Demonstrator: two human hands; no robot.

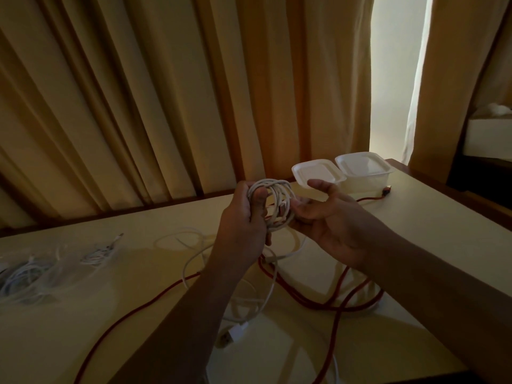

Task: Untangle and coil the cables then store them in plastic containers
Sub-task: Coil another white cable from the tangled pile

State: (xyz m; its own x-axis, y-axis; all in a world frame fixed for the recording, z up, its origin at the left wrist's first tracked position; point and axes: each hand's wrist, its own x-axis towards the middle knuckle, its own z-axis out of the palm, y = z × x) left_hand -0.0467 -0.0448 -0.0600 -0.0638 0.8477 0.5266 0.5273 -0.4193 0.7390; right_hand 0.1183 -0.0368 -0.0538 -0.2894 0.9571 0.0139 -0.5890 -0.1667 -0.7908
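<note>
Mustard-yellow pleated curtains [138,92] hang behind everything. The pale cream worktop [83,328] spreads below both sets of fingers.

Progress, as judged: early to middle.
- **Left to do:** a long red braided cable [124,320] and a loose white cable [191,261] lie crossed over each other on the worktop, beneath the fingers and nearer than them.
- **Storage:** two white lidded plastic containers [318,173] stand closed just beyond the right fingers. Nothing is visibly stored in them.
- **Unclear:** clear bags of pale cables [27,275] lie well left of the left fingers, too blurred to count as finished.

The left hand [243,217] has its fingers curled and clamped round one side of the small white cable coil [277,195]. The right hand [329,217] is palm up, with thumb and fingers spread and fingertips at the coil's other side. The coil is held up between the two hands, clear of the worktop.
</note>
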